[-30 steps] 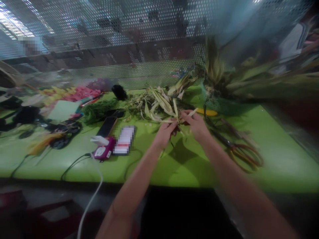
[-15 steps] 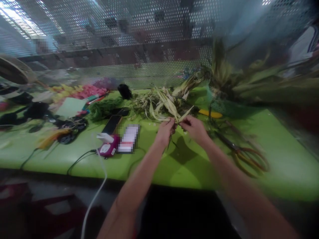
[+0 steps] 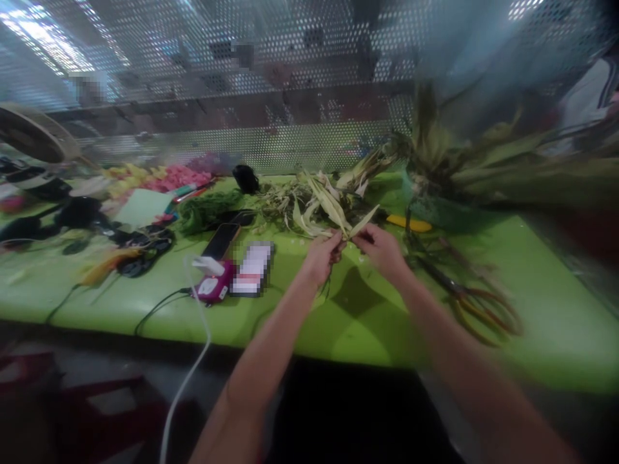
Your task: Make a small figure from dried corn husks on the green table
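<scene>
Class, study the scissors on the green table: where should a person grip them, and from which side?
Probably best by the looped handles, coming from the near right with the right hand. The scissors lie with their orange-yellow loops towards the person's near right, while the dark blades point away, to the far left; the wide loops give fingers room.

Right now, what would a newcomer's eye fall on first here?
First, pale leaves in the left hand, the right hand close against them, midway along the green table. Next, the big scissors lying right of the hands. Then the purple socket box to their left, beside a lit phone.
</scene>
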`<state>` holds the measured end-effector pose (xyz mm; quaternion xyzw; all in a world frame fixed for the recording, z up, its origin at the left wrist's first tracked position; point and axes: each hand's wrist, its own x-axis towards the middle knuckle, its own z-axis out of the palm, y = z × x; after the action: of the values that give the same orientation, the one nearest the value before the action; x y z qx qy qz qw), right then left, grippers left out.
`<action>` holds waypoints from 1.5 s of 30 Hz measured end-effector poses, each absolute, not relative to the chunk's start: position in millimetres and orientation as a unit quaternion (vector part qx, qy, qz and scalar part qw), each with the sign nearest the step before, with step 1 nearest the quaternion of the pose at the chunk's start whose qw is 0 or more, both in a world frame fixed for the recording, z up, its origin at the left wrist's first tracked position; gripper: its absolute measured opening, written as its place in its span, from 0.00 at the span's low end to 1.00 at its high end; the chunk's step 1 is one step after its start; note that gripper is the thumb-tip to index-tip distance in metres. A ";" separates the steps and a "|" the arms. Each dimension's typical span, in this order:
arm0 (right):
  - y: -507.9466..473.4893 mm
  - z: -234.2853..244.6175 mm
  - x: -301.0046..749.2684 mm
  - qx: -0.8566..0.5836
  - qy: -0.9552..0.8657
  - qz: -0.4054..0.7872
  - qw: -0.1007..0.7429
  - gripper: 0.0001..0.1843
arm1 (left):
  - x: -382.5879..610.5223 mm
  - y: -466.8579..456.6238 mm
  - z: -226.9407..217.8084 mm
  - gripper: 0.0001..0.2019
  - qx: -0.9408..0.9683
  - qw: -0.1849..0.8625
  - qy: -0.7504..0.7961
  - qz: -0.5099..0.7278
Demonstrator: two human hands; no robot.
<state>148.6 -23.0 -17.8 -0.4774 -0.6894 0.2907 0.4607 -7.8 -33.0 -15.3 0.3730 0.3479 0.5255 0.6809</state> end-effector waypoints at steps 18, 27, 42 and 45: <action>-24.9 -7.0 144.5 -0.474 -0.540 0.413 0.559 0.10 | -1.2 -35.1 -21.4 0.17 0.396 0.658 0.370 0.523; -26.9 -5.5 149.8 -0.497 -0.533 0.363 0.581 0.06 | 4.0 -40.4 -16.5 0.18 0.418 0.664 0.344 0.515; -23.1 -20.2 136.9 -0.418 -0.579 0.481 0.508 0.20 | -0.5 -33.0 -24.6 0.13 0.430 0.587 0.399 0.558; -21.8 -20.3 139.7 -0.431 -0.573 0.463 0.521 0.18 | -3.4 -33.0 -24.2 0.14 0.409 0.626 0.387 0.540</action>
<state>139.7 -21.8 -20.3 -0.4309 -0.5733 0.4630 0.5209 -3.4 -33.0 -24.2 0.4090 0.3865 0.5398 0.6261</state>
